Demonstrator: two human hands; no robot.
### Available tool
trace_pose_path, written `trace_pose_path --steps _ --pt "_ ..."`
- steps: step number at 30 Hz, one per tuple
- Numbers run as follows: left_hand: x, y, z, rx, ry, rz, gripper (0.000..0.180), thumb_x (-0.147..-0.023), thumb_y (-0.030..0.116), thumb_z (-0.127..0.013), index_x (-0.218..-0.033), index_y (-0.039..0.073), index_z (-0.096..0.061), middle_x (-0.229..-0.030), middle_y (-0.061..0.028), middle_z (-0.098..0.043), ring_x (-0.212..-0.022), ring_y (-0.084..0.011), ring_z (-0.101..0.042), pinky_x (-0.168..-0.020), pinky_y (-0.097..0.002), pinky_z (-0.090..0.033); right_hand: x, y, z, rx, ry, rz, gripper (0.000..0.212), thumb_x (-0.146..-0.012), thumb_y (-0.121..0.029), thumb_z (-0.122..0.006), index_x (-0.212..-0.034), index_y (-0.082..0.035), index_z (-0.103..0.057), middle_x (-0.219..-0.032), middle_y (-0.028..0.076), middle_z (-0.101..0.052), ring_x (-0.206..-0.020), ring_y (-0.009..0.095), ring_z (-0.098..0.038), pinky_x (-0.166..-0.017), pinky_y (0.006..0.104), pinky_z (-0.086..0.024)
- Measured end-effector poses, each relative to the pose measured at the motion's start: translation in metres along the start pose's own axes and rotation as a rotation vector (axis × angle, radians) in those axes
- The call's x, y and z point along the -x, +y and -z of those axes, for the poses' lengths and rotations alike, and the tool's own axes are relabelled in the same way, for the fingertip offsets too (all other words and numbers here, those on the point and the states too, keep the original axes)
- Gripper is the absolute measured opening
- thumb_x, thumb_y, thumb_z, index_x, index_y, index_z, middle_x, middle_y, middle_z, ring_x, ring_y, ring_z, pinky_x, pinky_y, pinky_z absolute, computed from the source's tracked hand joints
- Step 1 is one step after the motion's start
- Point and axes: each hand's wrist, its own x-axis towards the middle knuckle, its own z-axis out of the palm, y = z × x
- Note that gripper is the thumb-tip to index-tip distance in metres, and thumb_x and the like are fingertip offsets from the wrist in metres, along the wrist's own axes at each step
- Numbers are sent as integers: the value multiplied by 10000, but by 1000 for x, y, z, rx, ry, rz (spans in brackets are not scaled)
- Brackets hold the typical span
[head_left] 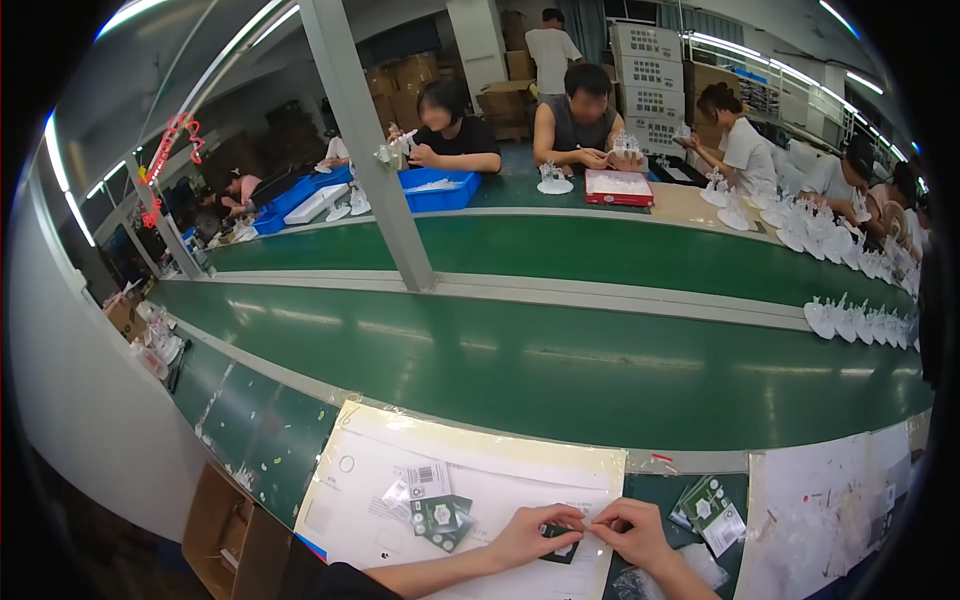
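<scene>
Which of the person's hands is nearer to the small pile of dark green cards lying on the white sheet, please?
Left. The left hand sits just right of the pile of green cards, while the right hand lies farther right, beyond the left hand.

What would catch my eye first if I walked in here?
Probably the long green conveyor belt across the middle, with white plastic pieces riding at its right end. Near the bottom, the left hand and right hand pinch a small dark card over a white sheet.

A small dark green card [560, 541] with a white emblem lies flat on the white sheet [480, 470] at the counter's near edge, partly covered by fingertips.
</scene>
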Motion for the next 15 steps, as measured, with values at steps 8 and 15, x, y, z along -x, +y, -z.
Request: trace_pose_path --steps 8,15 --pt "2 3 0 -6 -3 26 282 -825 85 -704 -1075 -5 -612 -922 -85 -693 -865 -133 -666 -791 -256 -521 1 1 1 15 -25 29 113 -731 -70 -770 -769 -30 -671 -706 32 -619 -513 68 -543 -465 197 -417" --pt "2 2 1 -11 -7 41 297 -816 123 -721 -1072 5 -628 -937 -81 -699 -868 -139 -677 -793 -253 -532 1 0 1 30 -79 35 116 -743 -86 -765 -782 -33 -669 -710 33 -617 -528 75 -548 -475 199 -422"
